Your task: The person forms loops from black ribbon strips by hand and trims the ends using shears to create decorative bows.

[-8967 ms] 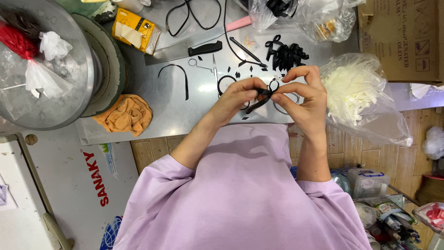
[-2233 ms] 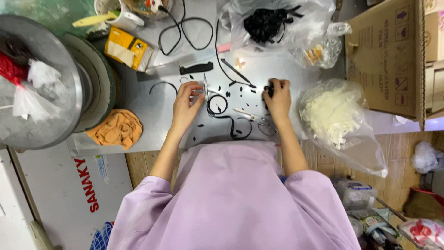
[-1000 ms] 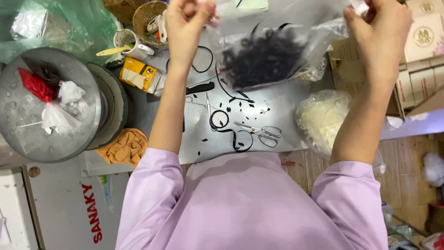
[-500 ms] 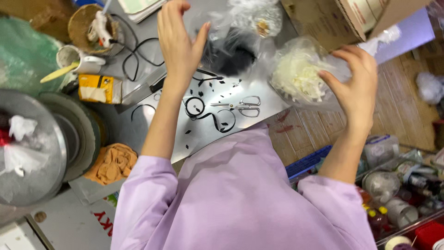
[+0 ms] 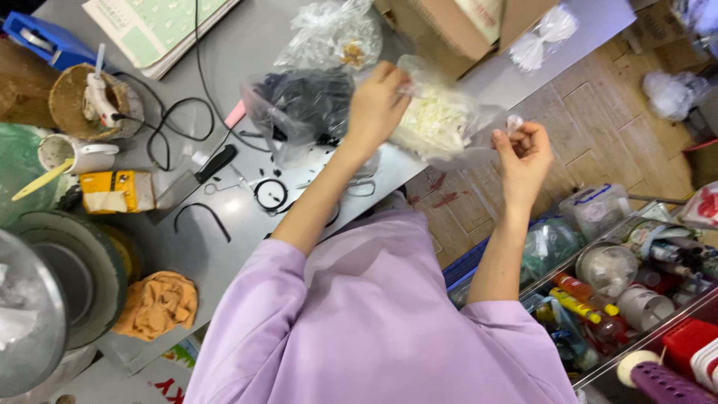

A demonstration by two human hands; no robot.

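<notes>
My left hand (image 5: 376,105) pinches one edge of a clear plastic bag of white pieces (image 5: 440,123), lifted just above the right end of the grey table (image 5: 247,45). My right hand (image 5: 523,153) grips the bag's opposite corner, out past the table edge over the wooden floor. A clear bag of black pieces (image 5: 303,105) lies on the table just left of my left hand. Small scissors (image 5: 359,185) and a black ring (image 5: 271,194) lie below my left forearm.
A knife (image 5: 196,179), black cables (image 5: 168,123), a yellow box (image 5: 118,191), a cup with a yellow stick (image 5: 75,155) and an orange cloth (image 5: 157,303) sit on the left. A cardboard box (image 5: 464,26) stands at the back. Crates of bottles (image 5: 621,277) fill the floor at right.
Both hands let go of the bag of black pieces and now hold the bag of white pieces by its edges. The view has swung to the right.
</notes>
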